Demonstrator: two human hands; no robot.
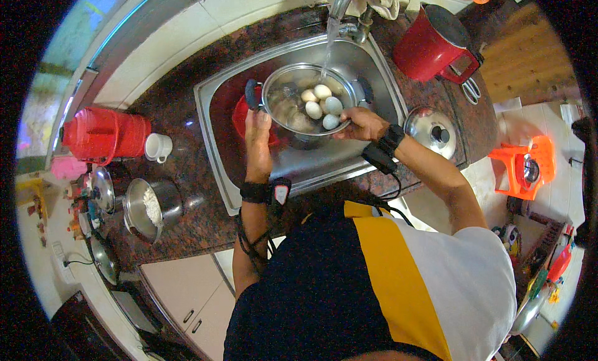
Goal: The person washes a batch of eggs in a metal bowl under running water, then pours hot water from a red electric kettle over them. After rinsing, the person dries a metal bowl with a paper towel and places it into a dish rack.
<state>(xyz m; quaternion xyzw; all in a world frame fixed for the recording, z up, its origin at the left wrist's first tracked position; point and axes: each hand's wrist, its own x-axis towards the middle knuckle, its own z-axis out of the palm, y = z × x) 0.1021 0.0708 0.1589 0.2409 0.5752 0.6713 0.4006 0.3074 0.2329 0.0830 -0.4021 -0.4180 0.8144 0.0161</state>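
A two-handled stainless steel pot (281, 109) is held over the sink (299, 169), with several pale eggs (313, 110) grouped towards its right side. From the faucet (344, 3), water runs into the pot. My left hand (258, 129) supports the pot at its left side, just under the dark handle; its fingertips are partly hidden. My right hand (362, 123) grips the lower right rim, its fingers beside the eggs. Below the pot, a red vessel (240, 115) shows in the sink.
Right of the sink are a red pitcher (423, 48), scissors (472, 91) and a glass lid (423, 127). To the left stand a red jug (105, 136), a white cup (159, 147) and a steel pot (170, 202) with white contents. An orange stool (502, 169) is at far right.
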